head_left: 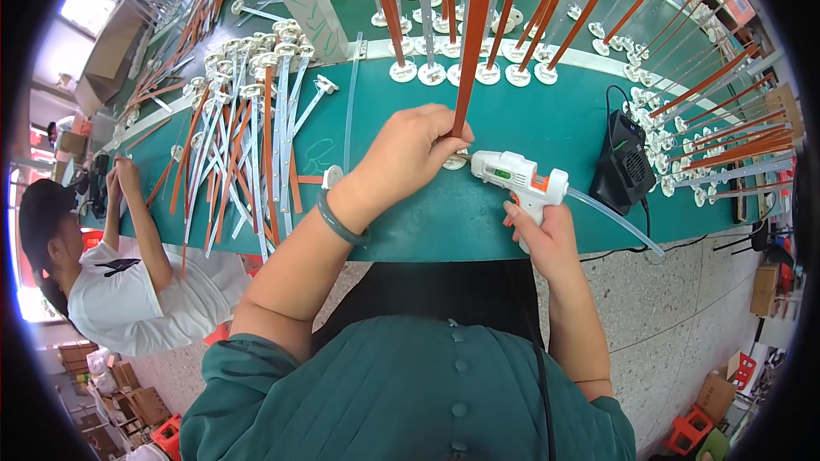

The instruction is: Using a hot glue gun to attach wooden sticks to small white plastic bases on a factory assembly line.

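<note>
My left hand (414,154) pinches the lower end of an upright reddish-brown strip (471,43), just above a round white base (454,160) on the table. My right hand (547,237) is wrapped round the handle of a white and orange hot glue gun (521,177). The gun's nozzle points left and meets the foot of the strip at the base; whether glue is coming out is too small to tell. A clear glue stick (617,222) sticks out of the gun's back, over the table's front edge.
Many strips on round bases (403,71) stand upright at the back and right. A loose pile of LED strips (278,137) lies left. A black fan-like device (626,162) sits right, a clear glue stick (352,102) behind my left wrist. A co-worker (128,282) works at far left.
</note>
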`<state>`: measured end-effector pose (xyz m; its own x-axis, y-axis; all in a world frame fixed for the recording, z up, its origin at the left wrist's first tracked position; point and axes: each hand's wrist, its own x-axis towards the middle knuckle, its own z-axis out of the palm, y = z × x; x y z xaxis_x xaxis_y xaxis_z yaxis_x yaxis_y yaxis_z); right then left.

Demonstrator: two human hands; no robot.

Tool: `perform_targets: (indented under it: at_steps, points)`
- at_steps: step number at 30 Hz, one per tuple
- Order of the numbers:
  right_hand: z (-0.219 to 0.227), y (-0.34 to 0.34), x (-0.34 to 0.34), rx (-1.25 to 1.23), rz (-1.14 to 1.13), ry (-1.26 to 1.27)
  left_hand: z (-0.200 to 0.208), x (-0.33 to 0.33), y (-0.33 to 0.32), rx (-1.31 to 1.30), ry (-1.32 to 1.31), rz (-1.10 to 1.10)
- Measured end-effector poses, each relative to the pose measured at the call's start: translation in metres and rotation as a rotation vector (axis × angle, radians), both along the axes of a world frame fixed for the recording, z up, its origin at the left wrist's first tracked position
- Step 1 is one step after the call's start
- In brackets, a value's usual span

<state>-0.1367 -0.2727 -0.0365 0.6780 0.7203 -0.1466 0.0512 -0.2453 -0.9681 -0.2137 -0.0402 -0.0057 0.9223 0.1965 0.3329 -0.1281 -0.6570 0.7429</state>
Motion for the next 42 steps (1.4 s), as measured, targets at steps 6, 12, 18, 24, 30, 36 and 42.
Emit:
perform_targets:
  at_steps: [6, 12, 18, 24, 30, 36, 42]
  points:
    - [-0.002, -0.008, 0.006, 0.108, -0.005, 0.164, 0.001, -0.004, -0.002, 0.13, -0.026, -0.049]
    - [-0.004, -0.015, 0.01, 0.124, 0.07, 0.16, 0.003, -0.005, -0.004, 0.033, -0.015, -0.086]
    - [-0.005, -0.015, 0.01, 0.11, 0.058, 0.16, 0.002, -0.005, -0.004, -0.022, -0.003, -0.082]
    - [-0.008, -0.012, 0.009, 0.115, 0.027, 0.16, -0.002, -0.005, -0.004, -0.013, -0.023, -0.09]
    - [-0.001, -0.001, 0.005, -0.022, 0.051, 0.05, -0.002, -0.006, -0.003, -0.001, -0.024, -0.086]
    - [0.0, -0.003, 0.005, 0.037, 0.016, 0.09, -0.001, -0.005, -0.003, 0.03, -0.019, -0.091]
    - [0.002, -0.002, 0.005, 0.029, 0.013, 0.095, -0.002, -0.006, -0.003, 0.036, -0.031, -0.094]
